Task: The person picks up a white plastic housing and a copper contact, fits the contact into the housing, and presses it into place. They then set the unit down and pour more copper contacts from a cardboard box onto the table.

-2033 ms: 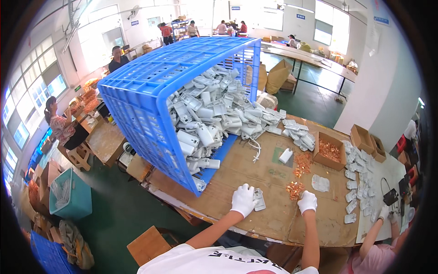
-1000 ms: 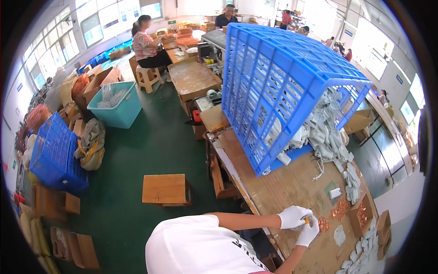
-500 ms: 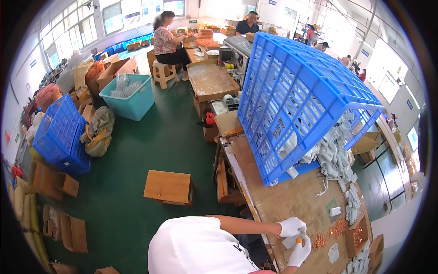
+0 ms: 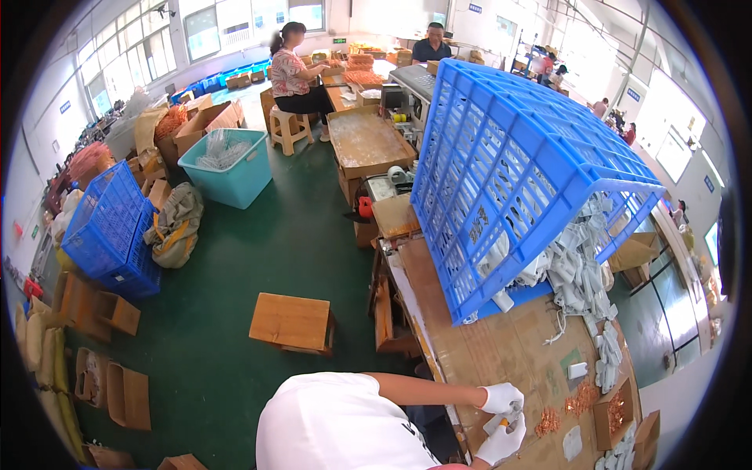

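Both my hands wear white gloves and work close together over the cardboard-covered table (image 4: 478, 337). My left hand (image 4: 501, 398) is closed round a small pale plastic piece (image 4: 492, 424), partly hidden by the fingers. In my right hand (image 4: 501, 443) is a small tool with an orange-yellow handle (image 4: 504, 423), held against that piece; its tip is hidden. Beside the hands lie piles of small copper-coloured parts (image 4: 547, 422). A white plastic block (image 4: 577, 370) sits farther off, and a flat pale piece (image 4: 573, 443) lies to the right.
A large blue crate (image 4: 540, 149) lies tipped on the table, spilling grey-white plastic housings (image 4: 576, 270). An open cardboard box (image 4: 603, 415) holds copper-coloured parts. A wooden stool (image 4: 291, 321) stands on the green floor. Two other people sit at a far table.
Both hands have shifted slightly, and the orange-yellow handle now sits lower and more covered by the right hand's fingers. The whole view has tilted a little.
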Demonstrator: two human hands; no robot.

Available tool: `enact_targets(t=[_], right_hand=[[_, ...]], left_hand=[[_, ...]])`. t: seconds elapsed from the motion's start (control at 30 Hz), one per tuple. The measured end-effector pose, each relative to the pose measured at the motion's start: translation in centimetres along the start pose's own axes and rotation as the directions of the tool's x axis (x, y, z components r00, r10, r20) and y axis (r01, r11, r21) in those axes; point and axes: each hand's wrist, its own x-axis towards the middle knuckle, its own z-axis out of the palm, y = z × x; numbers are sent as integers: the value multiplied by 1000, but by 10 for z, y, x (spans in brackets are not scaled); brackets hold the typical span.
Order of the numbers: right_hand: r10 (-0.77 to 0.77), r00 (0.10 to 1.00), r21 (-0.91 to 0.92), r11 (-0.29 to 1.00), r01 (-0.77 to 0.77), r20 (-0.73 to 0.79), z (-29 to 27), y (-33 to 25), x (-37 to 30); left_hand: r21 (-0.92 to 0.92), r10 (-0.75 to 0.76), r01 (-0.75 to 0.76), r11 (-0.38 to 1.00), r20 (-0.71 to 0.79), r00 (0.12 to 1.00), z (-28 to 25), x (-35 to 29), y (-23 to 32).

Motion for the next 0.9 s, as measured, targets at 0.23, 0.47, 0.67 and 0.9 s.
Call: enact_targets(t=[0.23, 0.47, 0.67, 0.9], right_hand=[[-182, 983, -159, 971, 176, -24, -16, -50, -10], [-192, 978, -284, 936, 207, 80, -14, -49, -8], [54, 987, -3, 998, -55, -154, -14, -26, 1], [-212, 977, -315, 928, 200, -3, 11, -41, 29]], left_hand=[[-25, -44, 44, 999, -7, 999, 5, 3, 2], [31, -99, 100, 994, -44, 994, 3, -3, -4], [-201, -46, 63, 977, 92, 995, 12, 5, 15], [-61, -167, 160, 985, -141, 976, -26, 13, 41]])
